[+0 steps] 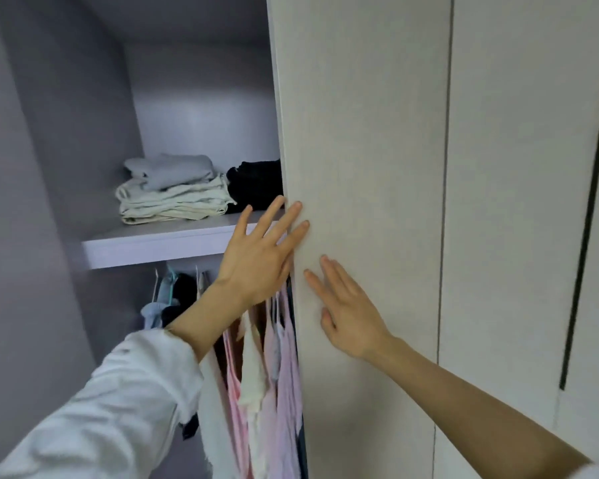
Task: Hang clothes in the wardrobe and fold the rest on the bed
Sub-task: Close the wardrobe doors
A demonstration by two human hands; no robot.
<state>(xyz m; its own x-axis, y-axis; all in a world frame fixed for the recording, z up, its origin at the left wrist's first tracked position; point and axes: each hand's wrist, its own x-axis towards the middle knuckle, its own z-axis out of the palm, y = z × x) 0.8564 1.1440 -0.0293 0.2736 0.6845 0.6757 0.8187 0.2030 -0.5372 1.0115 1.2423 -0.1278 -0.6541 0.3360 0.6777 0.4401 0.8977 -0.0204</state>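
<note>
The pale wardrobe door point(367, 140) stands in front of me, its left edge partly covering the open compartment. My left hand point(260, 257) lies flat with straight fingers, fingertips on the door's edge. My right hand point(346, 312) presses flat against the door's face a little lower. Neither hand holds anything. Below the shelf point(146, 245), pink, white and lilac garments point(270, 368) hang on hangers, partly hidden by my left arm and the door. Dark and light-blue hanging clothes point(168, 302) sit further left.
On the shelf lies a folded stack of cream and grey-blue clothes point(173, 191), with a black folded item point(256, 184) beside it. More shut wardrobe doors point(519, 202) stand to the right, one with a long dark handle slot point(585, 236).
</note>
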